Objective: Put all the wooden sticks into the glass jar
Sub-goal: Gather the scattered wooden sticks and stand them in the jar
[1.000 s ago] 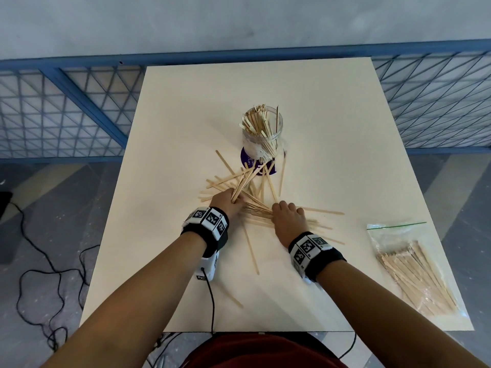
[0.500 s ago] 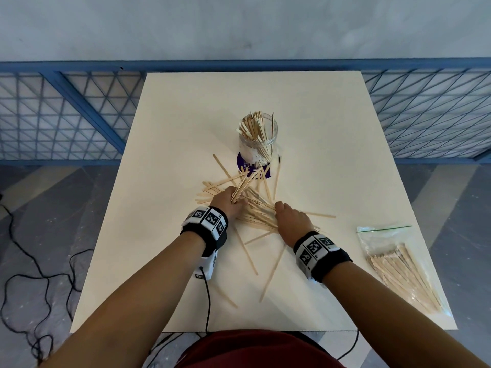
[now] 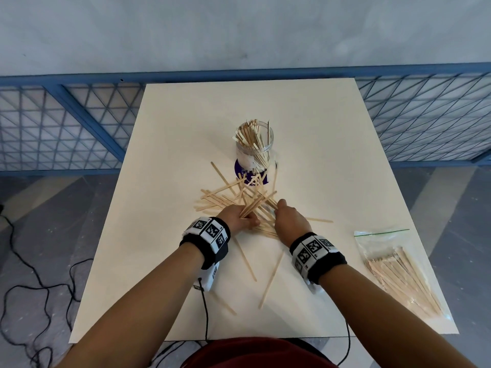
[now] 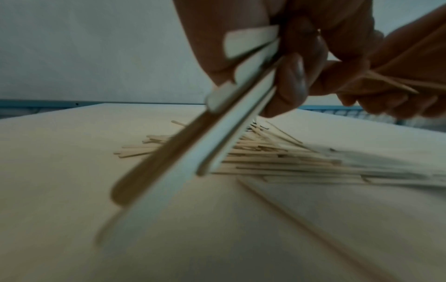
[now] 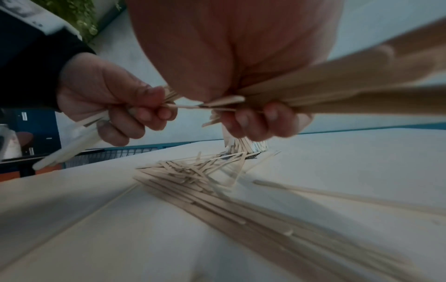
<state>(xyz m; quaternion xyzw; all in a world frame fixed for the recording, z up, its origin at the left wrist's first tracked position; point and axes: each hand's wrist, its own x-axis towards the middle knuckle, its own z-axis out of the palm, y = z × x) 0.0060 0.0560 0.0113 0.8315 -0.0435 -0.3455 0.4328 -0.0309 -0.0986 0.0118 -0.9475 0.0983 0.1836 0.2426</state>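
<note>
Left hand: the left hand (image 3: 235, 216) was curled round a bundle (image 3: 253, 205) of sticks that fanned up and away from the fist, toward the jar; in the left wrist view the fingers (image 4: 293, 80) wrapped the same bundle.
Right hand: the right hand (image 3: 288, 217) was closed on its own few sticks, seen pinched under the fingers (image 5: 255, 122) in the right wrist view.
Pile: the loose sticks (image 3: 225, 197) lay crossed on the table (image 3: 332, 155), between the hands and the jar, some reaching the jar's foot.
Strays: two single sticks (image 3: 271, 280) lay nearer the body, between the wrists.
Jar: the jar (image 3: 253, 147) stood upright past the pile on a purple disc (image 3: 240, 170), already holding many sticks on end.
Bag: a clear bag (image 3: 396, 269) with more sticks lay by the table's right edge, well apart from the pile.
</note>
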